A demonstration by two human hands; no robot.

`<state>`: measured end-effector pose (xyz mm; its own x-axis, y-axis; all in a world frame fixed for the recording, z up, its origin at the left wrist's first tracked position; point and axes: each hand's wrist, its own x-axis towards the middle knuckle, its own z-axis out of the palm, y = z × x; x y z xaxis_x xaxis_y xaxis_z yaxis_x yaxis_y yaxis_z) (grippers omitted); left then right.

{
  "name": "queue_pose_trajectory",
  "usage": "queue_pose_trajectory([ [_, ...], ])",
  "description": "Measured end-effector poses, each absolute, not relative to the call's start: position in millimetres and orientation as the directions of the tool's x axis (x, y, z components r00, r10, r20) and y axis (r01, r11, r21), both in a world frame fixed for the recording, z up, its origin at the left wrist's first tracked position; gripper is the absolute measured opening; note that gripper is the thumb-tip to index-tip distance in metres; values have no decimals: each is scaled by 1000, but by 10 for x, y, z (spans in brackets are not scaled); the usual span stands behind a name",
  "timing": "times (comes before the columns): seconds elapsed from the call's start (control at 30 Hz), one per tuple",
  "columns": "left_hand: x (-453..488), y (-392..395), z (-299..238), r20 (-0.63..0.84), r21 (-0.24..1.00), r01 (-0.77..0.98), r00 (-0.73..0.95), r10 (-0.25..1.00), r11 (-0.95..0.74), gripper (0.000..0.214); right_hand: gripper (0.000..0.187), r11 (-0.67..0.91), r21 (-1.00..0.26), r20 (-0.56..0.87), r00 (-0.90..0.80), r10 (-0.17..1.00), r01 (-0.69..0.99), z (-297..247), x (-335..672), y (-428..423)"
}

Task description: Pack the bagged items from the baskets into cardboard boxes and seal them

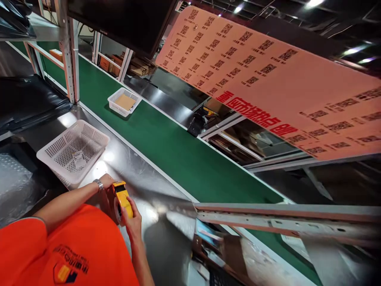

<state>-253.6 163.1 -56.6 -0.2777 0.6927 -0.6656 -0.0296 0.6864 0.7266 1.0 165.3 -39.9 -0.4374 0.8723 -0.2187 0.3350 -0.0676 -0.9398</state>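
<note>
1. Nearest to us is our orange shirt (74,246), which fills the lower left corner.
2. Our right hand (133,221) comes up from below and is wrapped around the rear of a yellow tape dispenser (122,197), gripping it.
3. Our left hand (107,180), with a wristwatch (98,184) on that arm, rests against the front end of the dispenser. Its fingers are hidden, so we cannot tell whether it grips or only touches.
4. The dispenser sits low over the steel table (133,171), just in front of our chest and between both hands.
5. Just beyond the left hand stands a white mesh basket (65,151) on the table, with a small paper slip (79,160) lying inside.
6. To the right, a metal rail (285,218) crosses the view, blurred.
7. Past the table edge runs a green conveyor belt (166,147).
8. Farther along the belt is a second white basket (115,109) holding a brown padded envelope (125,101).
9. On the far side of the belt lies a black handheld device (196,124).
10. Overhead hang a dark monitor (125,20) and a pink board (268,75) printed with rows of codes.
</note>
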Motion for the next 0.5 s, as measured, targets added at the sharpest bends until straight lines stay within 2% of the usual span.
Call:
queue_pose_trajectory([
  [0.2, -2840, 1659, -774, -627, 682, 129, -403, 666, 720, 40, 74, -140, -887, -362, -473, 803, 441, -179, 98, 1604],
  [0.37, -2835, 1592, -1015, -692, 580, 271, -334, 640, 768, 30, 70, -208, -885, -403, -461, 790, 417, -203, 68, 1574],
  [0.5, -2760, 1510, -1105, -697, 551, 348, -307, 648, 758, 30, 65, -187, -892, -371, -430, 823, 411, -151, -4, 1602],
])
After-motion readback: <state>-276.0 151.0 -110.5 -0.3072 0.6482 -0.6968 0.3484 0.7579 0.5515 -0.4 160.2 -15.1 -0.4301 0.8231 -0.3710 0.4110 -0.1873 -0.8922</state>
